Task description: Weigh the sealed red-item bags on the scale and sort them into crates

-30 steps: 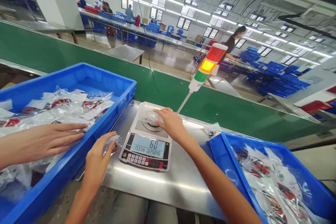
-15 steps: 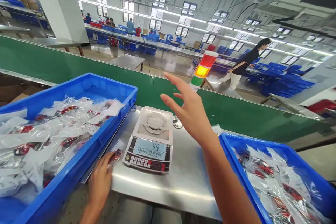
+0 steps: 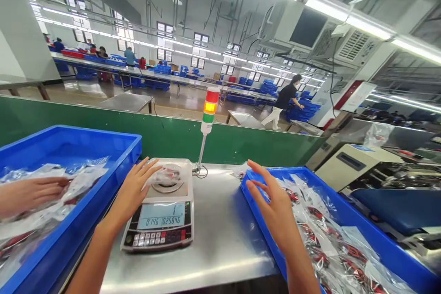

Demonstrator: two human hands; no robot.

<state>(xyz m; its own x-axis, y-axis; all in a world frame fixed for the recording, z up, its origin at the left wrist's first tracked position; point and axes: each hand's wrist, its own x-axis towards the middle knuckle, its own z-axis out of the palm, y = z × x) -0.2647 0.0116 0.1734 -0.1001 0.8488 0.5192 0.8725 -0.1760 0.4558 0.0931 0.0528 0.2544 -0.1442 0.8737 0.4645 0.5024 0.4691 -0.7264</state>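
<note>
Open left hand, fingers spread, just beside a small clear plastic bag on the round pan of a white digital scale. Open right hand, gripping nothing, above a blue plastic tray heaped with clear packets of red parts. At far left, a co-worker's hand flat on packets in a second blue tray. Beneath, a brushed steel table; beyond, a green conveyor wall, a red-amber-green stack light, and, upper left, a high factory hall with long benches of blue crates.

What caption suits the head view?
Left hand at a bagged part on a digital scale; right hand over a blue crate; co-worker's hand in another crate.
</note>
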